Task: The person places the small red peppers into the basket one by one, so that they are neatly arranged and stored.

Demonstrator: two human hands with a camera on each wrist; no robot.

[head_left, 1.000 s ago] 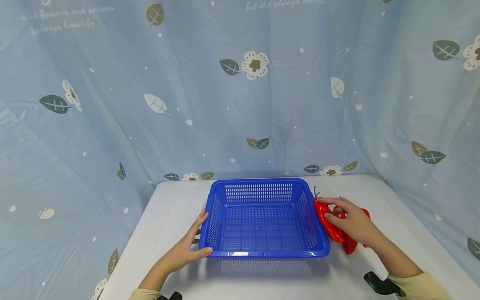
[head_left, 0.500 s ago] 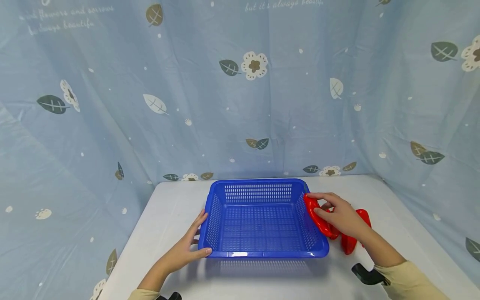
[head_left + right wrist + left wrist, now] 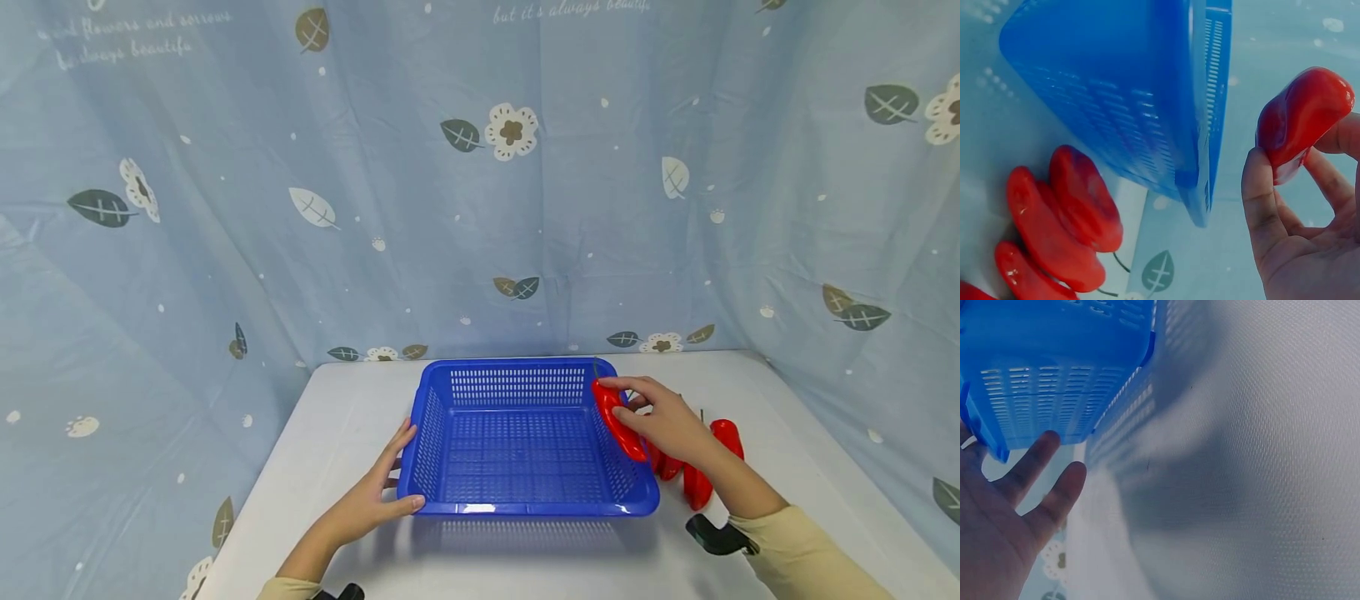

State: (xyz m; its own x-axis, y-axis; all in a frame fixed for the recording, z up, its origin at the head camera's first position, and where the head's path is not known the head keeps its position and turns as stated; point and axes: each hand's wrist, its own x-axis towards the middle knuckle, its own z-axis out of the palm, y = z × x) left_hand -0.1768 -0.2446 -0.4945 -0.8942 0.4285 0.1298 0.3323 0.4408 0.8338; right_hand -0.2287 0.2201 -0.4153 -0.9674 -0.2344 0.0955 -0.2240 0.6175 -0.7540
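In the head view a blue slotted plastic basket (image 3: 525, 508) stands on the white table. My right hand (image 3: 667, 423) pinches a glossy red chili pepper (image 3: 618, 427) between thumb and fingers, over the basket's right rim. The right wrist view shows that pepper (image 3: 1300, 115) raised apart from the basket wall (image 3: 1110, 94). At the basket's left side, my left hand (image 3: 363, 504) rests with its thumb on the front corner and fingers spread along the rim. Its straight, splayed fingers (image 3: 1060, 494) appear beside the basket wall in the left wrist view.
Several more red peppers (image 3: 697, 487) lie on the table just right of the basket, partly hidden by the right forearm. Their stems show in the right wrist view. A blue patterned curtain (image 3: 480, 208) hangs behind and around the white table (image 3: 360, 387).
My right hand has lifted one pepper from the group and carried it leftward over the basket's right rim. The left hand and the basket have stayed in place.
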